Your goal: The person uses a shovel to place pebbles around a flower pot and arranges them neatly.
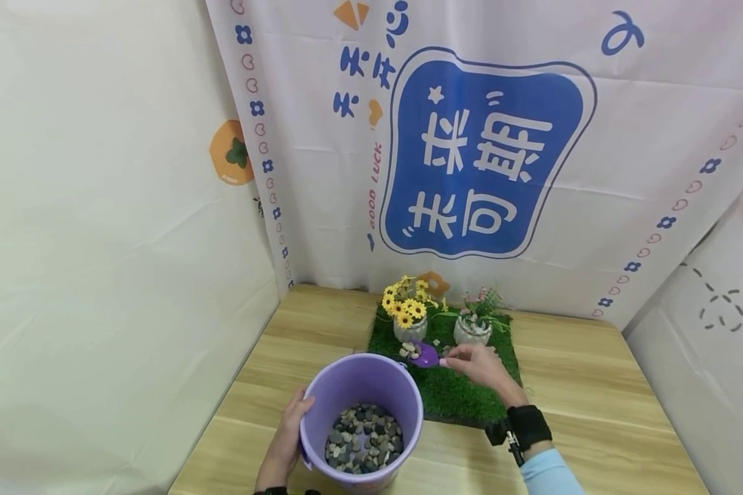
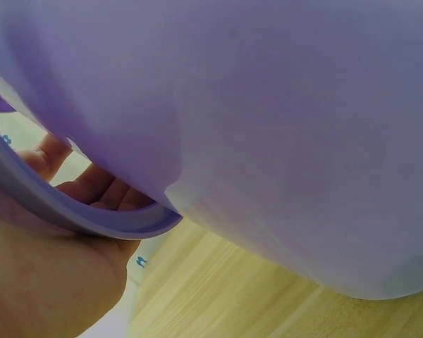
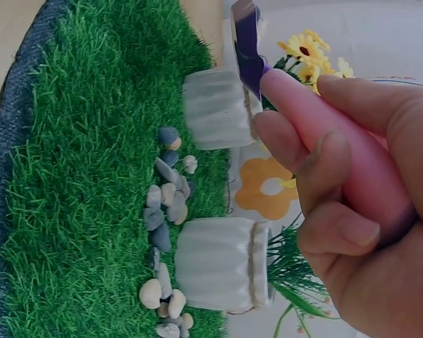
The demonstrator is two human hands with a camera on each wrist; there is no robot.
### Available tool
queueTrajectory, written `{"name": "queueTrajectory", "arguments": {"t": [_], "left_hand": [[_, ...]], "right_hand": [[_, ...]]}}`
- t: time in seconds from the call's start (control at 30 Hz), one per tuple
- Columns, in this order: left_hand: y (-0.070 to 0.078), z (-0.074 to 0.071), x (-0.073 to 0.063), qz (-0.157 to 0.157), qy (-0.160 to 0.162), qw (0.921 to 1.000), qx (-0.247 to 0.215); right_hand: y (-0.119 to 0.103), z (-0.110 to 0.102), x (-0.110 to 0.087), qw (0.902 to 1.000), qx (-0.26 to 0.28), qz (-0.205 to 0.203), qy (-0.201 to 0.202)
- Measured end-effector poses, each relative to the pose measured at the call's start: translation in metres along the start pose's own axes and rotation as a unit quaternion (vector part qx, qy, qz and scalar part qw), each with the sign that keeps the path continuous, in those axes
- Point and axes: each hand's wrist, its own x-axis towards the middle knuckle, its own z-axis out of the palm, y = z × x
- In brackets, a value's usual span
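Note:
In the head view a lilac bucket point(image 1: 340, 385) stands at the front of the table with grey and tan pebbles point(image 1: 378, 450) on its bottom. My left hand point(image 1: 287, 433) grips its left side, thumb on the rim; the left wrist view shows fingers behind the bucket's curved handle point(image 2: 92, 222). My right hand point(image 1: 479, 369) holds a small shovel by its pink handle point(image 3: 338, 148). The purple scoop point(image 1: 428, 356) is over the artificial grass mat point(image 1: 455, 399), beyond the bucket's rim. Pale pebbles point(image 1: 410, 350) appear at the scoop's tip; whether all lie in it is unclear.
Two whitish pots stand at the mat's back edge, one with yellow flowers point(image 1: 405, 309), one with pink flowers and green leaves point(image 1: 484, 306). A line of pebbles point(image 3: 173, 197) lies before them. Printed cloth point(image 1: 322, 206) hangs behind the wooden table point(image 1: 588, 385).

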Motion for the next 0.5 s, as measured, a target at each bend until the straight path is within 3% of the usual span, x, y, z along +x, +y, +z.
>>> {"name": "queueTrajectory", "arguments": {"t": [0.5], "left_hand": [[0.000, 0.001, 0.000, 0.002, 0.001, 1.0000, 0.007]], "right_hand": [[0.014, 0.007, 0.008, 0.9997, -0.007, 0.023, -0.001]]}}
